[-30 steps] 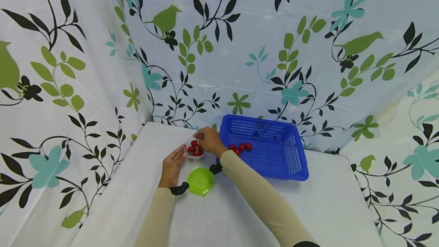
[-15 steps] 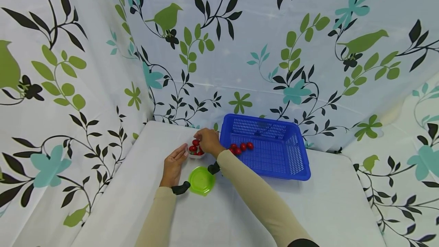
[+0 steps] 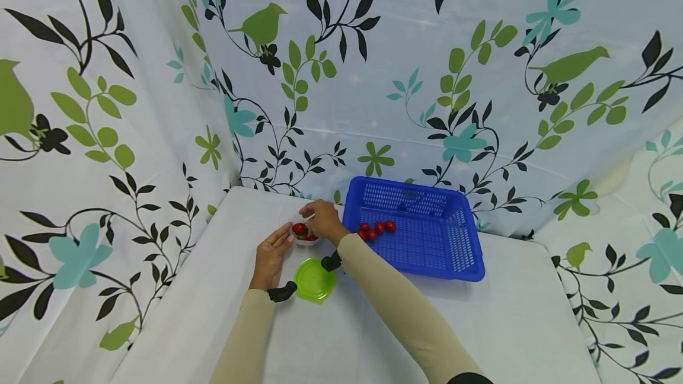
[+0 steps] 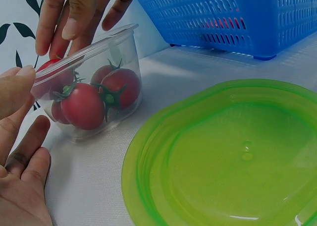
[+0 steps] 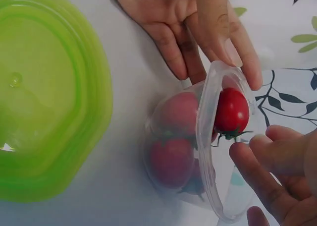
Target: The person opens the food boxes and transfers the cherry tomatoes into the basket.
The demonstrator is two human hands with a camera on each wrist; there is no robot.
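Note:
A clear plastic tub (image 4: 106, 43) stands on the white table with several red tomatoes (image 4: 83, 106) with green stems inside. My left hand (image 3: 268, 259) holds the tub at its rim, the thumb on the near side and a finger behind. The topmost tomato (image 5: 232, 110) sits just within the tub's mouth. Over the tub's opening is my right hand (image 3: 325, 220), fingers loosely bent and holding nothing. Its fingertips (image 5: 240, 149) are close beside that tomato, with a gap between. A green plastic lid (image 3: 315, 280) lies in front of the tub, near both wrists.
A blue perforated basket (image 3: 427, 250) stands right of the hands. Several more tomatoes (image 3: 380, 227) lie at its left end. A patterned curtain (image 3: 341, 93) hangs behind the table and along its sides.
The topmost tomato has moved down and slightly left in the tub. My right hand has drawn its fingers back from it. My left hand keeps its hold on the tub.

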